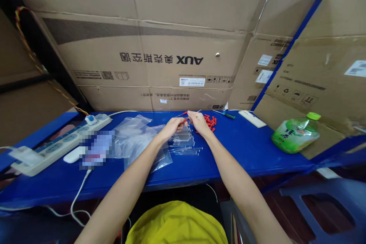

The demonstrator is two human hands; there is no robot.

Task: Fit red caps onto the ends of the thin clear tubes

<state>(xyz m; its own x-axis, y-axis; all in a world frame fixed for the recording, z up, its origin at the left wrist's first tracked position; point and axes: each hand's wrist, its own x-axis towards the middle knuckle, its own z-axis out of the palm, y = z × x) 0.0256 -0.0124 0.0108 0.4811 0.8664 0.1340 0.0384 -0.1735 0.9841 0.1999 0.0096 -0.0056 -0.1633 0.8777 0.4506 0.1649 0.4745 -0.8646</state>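
Observation:
My left hand (171, 126) and my right hand (199, 122) meet over the middle of the blue shelf (243, 148), fingers pinched together. Between them they hold a thin clear tube (191, 113) with a red cap at its left end. Just below my hands lies a row of several clear tubes (184, 143). A small heap of red caps (211, 121) sits right beside my right hand. Clear plastic bags (137, 137) lie under and to the left of my left wrist.
A white power strip (61, 141) with a cable lies at the left. A green-handled screwdriver (227, 114), a white remote-like bar (253, 119) and a tipped green bottle (296, 133) lie to the right. Cardboard boxes (160, 61) wall the back. A dark stool (328, 209) stands lower right.

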